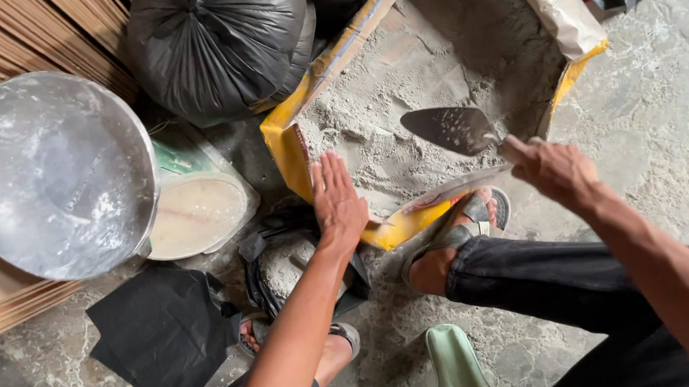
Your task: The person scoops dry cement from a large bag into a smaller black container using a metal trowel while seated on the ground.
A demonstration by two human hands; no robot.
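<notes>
Right hand [553, 171] hides trowel [451, 129] handle (gripped)

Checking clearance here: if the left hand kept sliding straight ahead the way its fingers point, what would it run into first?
Probably the grey powder in the open sack, which the left hand already reaches over; depth is unclear.

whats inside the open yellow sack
The sack holds grey powder, with a trowel blade over it, held by the right hand. How deep the powder goes is hidden.
</notes>
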